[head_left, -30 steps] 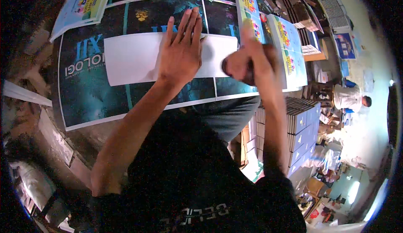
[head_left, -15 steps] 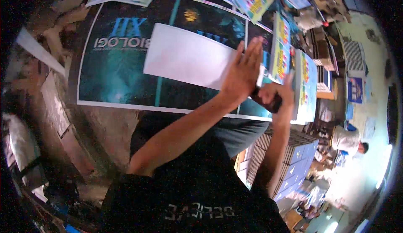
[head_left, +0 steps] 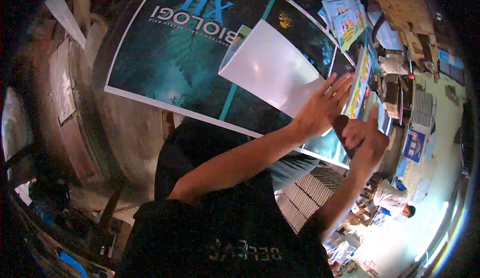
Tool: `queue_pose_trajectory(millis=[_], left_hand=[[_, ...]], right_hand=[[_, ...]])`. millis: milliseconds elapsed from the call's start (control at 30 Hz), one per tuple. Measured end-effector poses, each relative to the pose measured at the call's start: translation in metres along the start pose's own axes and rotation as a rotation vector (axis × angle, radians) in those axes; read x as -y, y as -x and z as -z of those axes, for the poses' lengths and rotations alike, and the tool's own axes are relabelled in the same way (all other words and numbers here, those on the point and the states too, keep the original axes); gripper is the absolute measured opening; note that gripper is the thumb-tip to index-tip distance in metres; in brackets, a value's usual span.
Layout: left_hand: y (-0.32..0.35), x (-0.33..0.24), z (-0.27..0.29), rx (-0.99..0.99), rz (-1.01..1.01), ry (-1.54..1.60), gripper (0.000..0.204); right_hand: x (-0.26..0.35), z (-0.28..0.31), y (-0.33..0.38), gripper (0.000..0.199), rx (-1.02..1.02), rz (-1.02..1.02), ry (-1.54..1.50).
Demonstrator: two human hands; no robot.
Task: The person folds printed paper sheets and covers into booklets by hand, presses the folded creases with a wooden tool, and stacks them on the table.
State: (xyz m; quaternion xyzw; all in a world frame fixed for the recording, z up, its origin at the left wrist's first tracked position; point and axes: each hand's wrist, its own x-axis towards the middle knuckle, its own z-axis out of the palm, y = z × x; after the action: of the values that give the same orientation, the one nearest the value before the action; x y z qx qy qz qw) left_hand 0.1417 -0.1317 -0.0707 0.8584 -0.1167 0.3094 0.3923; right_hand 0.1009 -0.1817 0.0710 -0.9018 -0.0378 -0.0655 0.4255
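A white folded paper sheet (head_left: 272, 68) lies over a large dark teal printed cover sheet (head_left: 165, 73); a coloured printed layer peeks out at its far left edge. My left hand (head_left: 320, 108) rests flat on the near right end of the white sheet, fingers stretched and slightly apart. Just to its right, my right hand (head_left: 367, 135) is closed around a dark brown object (head_left: 341, 128), its forefinger pointing away from me. The grip hides most of that object, so its kind cannot be made out. A stack of colourful printed sheets (head_left: 359, 85) stands beside both hands.
More colourful printed leaflets (head_left: 347, 25) are piled at the far right of the work surface. Stacked books or pads (head_left: 305, 193) stand low on the right, next to my leg. Another person (head_left: 392, 198) bends over in the background on the right.
The view has turned, so the work surface appears tilted and farther right. The white sheet's left end now shows a printed layer under it. Both hands stay together at its right end.
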Motion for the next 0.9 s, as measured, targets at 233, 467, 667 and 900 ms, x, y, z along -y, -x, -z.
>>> queue_pose_trajectory(millis=[233,467,667,900], left_hand=[[-0.001,-0.007,0.004,0.011,-0.002,-0.057,0.063],[-0.001,-0.003,0.008,-0.019,0.043,0.085,0.063],[0.012,-0.006,0.007,-0.343,0.218,1.146,0.07],[0.001,0.004,-0.016,-0.708,-0.444,2.441,0.084]], right_hand=[[-0.005,0.011,-0.004,0.054,-0.001,-0.039,0.078],[0.041,-0.017,0.013,0.043,0.148,0.116,0.272],[0.014,-0.088,0.021,0.04,0.184,0.209,0.145],[0.031,-0.084,0.01,0.053,0.438,0.093,0.028]])
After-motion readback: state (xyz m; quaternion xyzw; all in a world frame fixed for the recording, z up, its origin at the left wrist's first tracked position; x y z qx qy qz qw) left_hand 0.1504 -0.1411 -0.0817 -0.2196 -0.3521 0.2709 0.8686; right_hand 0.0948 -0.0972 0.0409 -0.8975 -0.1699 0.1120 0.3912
